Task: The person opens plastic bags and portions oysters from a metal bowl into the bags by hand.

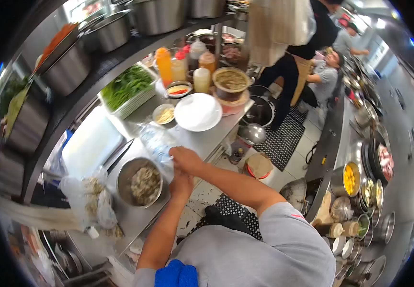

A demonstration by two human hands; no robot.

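My right hand point(186, 160) is closed on the near end of a crumpled, clear plastic bag point(156, 141) at the edge of the steel counter. My left hand point(181, 183) is pressed close under it, its fingers closed and mostly hidden, so what they hold does not show. Left of my hands sits a steel bowl point(126, 184) with a pale, chopped mixture point(145, 185) in it. Just beyond the plastic bag is a white plate point(198, 112). A knife point(119, 156) lies between the bowl and a white cutting board point(92, 141).
Behind the plate stand squeeze bottles point(164, 67) and a tub of brown liquid point(231, 80). Leafy greens point(128, 86) fill a white basket. Steel pots point(159, 16) line an overhead shelf. Co-workers point(324, 76) are farther down the aisle; a second counter point(331, 143) runs along the right.
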